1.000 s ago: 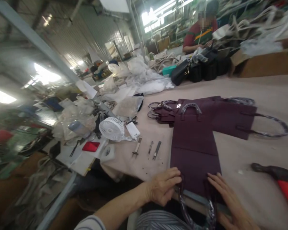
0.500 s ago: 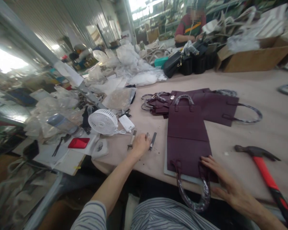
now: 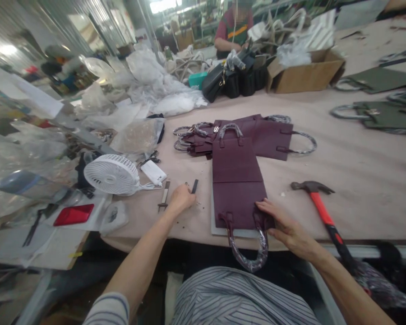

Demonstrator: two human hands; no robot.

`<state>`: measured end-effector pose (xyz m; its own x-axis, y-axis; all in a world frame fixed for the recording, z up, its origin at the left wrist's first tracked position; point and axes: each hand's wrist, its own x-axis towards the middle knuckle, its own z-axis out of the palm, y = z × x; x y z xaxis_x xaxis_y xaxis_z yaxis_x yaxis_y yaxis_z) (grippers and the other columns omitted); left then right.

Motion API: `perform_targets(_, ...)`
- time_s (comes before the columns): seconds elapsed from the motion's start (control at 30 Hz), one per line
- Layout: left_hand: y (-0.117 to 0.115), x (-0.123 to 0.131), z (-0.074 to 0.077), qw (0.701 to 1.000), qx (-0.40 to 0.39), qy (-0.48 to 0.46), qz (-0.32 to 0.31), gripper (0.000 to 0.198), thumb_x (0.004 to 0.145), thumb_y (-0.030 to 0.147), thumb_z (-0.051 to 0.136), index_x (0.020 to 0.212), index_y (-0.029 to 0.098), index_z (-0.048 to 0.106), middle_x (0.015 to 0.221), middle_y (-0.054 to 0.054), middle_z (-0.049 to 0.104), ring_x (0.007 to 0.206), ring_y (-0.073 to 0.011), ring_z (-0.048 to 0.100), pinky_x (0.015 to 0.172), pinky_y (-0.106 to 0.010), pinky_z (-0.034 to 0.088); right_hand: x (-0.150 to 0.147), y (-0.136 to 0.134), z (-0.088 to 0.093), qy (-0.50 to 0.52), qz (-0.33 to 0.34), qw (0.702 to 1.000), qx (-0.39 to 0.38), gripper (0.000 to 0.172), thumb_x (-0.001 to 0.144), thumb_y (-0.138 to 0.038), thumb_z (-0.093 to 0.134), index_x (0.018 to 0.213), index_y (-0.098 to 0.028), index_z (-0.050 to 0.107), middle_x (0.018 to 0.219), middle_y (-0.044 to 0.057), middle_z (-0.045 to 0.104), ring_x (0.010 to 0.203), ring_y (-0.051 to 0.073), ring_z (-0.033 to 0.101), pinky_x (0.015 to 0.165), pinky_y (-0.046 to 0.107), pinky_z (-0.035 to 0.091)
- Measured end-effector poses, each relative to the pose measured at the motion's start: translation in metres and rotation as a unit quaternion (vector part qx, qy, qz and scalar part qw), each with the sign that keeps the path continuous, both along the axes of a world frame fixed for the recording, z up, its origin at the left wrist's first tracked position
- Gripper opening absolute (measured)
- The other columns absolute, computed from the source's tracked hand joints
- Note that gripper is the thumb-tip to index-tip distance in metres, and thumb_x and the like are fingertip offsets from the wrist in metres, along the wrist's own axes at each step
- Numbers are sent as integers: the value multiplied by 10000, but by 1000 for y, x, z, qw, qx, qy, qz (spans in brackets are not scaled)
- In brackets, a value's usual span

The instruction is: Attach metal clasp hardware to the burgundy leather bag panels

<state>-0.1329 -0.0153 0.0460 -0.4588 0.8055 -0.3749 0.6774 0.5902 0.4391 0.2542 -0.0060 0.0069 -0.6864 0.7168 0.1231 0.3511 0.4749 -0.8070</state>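
A dark purple bag body [image 3: 237, 174] lies flat near the table edge, over a pale board [image 3: 212, 212]. Its plastic-wrapped front handle [image 3: 248, 257] hangs past the edge. My right hand [image 3: 287, 228] rests on the body's lower right corner, fingers stretched and slightly apart. On the left, the fingers of my left hand [image 3: 182, 198] are closed at the lower end of a flat metal tool [image 3: 195, 186]; they partly cover it. A second slim metal tool [image 3: 165, 194] lies just left of that hand. Tiny dark bits are scattered around it.
A claw hammer [image 3: 320, 205] lies to the right. More purple bag pieces [image 3: 270, 135] are behind. A white fan [image 3: 111, 174], a white power bank [image 3: 154, 172] and a red phone [image 3: 73, 215] sit left. Across the table, a person [image 3: 232, 34] works near black bags and a cardboard box [image 3: 306, 74].
My view has turned to the right, bringing green bags into sight. My left hand has shifted right onto the flat metal tool. The right hand stays on the purple bag body.
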Motion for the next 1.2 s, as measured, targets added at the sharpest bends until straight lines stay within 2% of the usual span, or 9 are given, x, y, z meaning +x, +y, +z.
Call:
perform_targets(0.07, -7, -1, -1, 998, 27, -57, 24, 133, 771, 239, 695, 693, 152, 631, 640, -82, 691, 788, -269, 738, 708, -316, 559, -1, -1, 2, 0, 3, 1000, 10, 562, 983, -308, 522, 1533, -281, 409, 1581, 105, 425, 1517, 283, 257, 1210, 581, 288)
perform_targets(0.2, -26, 17, -1, 971, 105, -200, 71, 258, 870, 354, 640, 998, 134, 595, 827, -75, 737, 721, -192, 739, 626, -274, 577, -2, -3, 5, 5, 11, 1000, 23, 530, 989, -289, 494, 1515, -262, 437, 1575, 113, 430, 1514, 285, 267, 1206, 581, 302)
perform_targets(0.27, -34, 36, 1, 913, 175, -352, 111, 437, 794, 417, 747, 1078, 150, 551, 857, -53, 735, 744, -188, 745, 642, -277, 592, -3, -3, 5, 9, 10, 1000, 20, 531, 984, -290, 505, 1510, -259, 446, 1573, 115, 433, 1512, 293, 271, 1207, 588, 298)
perform_targets(0.37, -39, 68, 3, 777, 259, -551, 159, 663, 610, 413, 908, 1108, 160, 552, 822, -17, 727, 745, -198, 752, 675, -296, 608, -5, -5, 4, 26, 2, 1000, 10, 530, 976, -299, 525, 1501, -273, 463, 1569, 105, 440, 1514, 302, 265, 1213, 596, 278)
perform_targets(0.43, -40, 88, 3, 749, 276, -582, 157, 651, 597, 398, 924, 1094, 159, 578, 835, -20, 739, 755, -205, 758, 701, -318, 620, -6, -6, 3, 37, -6, 999, 5, 518, 976, -303, 527, 1491, -292, 475, 1565, 90, 447, 1517, 299, 260, 1215, 595, 275)
perform_targets(0.6, -43, 116, -4, 811, 306, -498, 36, 268, 736, 267, 824, 896, 153, 642, 864, -49, 757, 809, -197, 755, 799, -338, 619, -7, -10, 2, 50, -23, 998, -8, 502, 975, -289, 526, 1475, -317, 497, 1557, 70, 460, 1515, 294, 267, 1218, 588, 276)
perform_targets(0.73, -53, 122, -12, 854, 363, -363, -83, 87, 827, 149, 697, 908, 165, 672, 935, -63, 762, 907, -184, 737, 879, -329, 596, -6, -11, 1, 63, -26, 998, -6, 520, 972, -266, 528, 1487, -319, 478, 1554, 73, 462, 1514, 292, 270, 1216, 593, 280)
perform_targets(0.9, -62, 124, -20, 849, 434, -260, -153, 101, 854, 124, 679, 940, 173, 661, 972, -75, 774, 924, -187, 747, 874, -339, 608, -6, -12, -2, 75, -29, 997, -11, 525, 967, -244, 530, 1484, -322, 481, 1543, 67, 478, 1511, 289, 278, 1211, 590, 295)
perform_targets(1.2, -63, 126, -22, 852, 443, -224, -166, 75, 877, 147, 683, 945, 172, 668, 960, -79, 778, 905, -188, 756, 860, -339, 620, -7, -13, -3, 84, -34, 996, -16, 541, 955, -230, 538, 1482, -337, 482, 1535, 56, 490, 1505, 284, 295, 1211, 581, 301)
